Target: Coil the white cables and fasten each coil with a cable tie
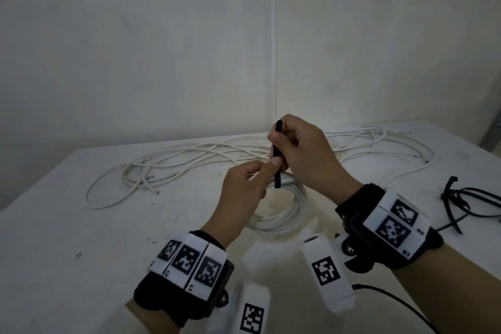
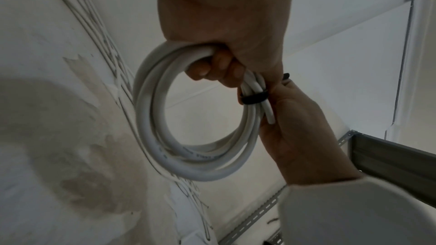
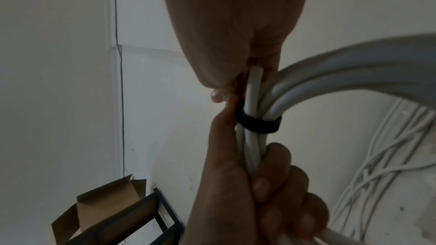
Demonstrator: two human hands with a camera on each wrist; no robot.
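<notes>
A coil of white cable [image 1: 284,214] is held just above the white table [image 1: 81,225]. My left hand [image 1: 260,171] grips the coil's top, fingers curled round the strands [image 2: 212,62]. A black cable tie [image 1: 277,168] is wrapped round the bundled strands [image 3: 257,121] beside that grip. My right hand [image 1: 279,141] pinches the tie's tail, which points upward above the coil. In the left wrist view the coil [image 2: 153,118] hangs as a round loop with a short cable end sticking out past the tie [image 2: 253,98].
Loose white cables [image 1: 189,160] sprawl across the back of the table up to the wall. Several spare black cable ties [image 1: 466,198] lie at the right edge. A cardboard box [image 3: 106,206] and a metal shelf frame [image 2: 389,156] stand beyond the table.
</notes>
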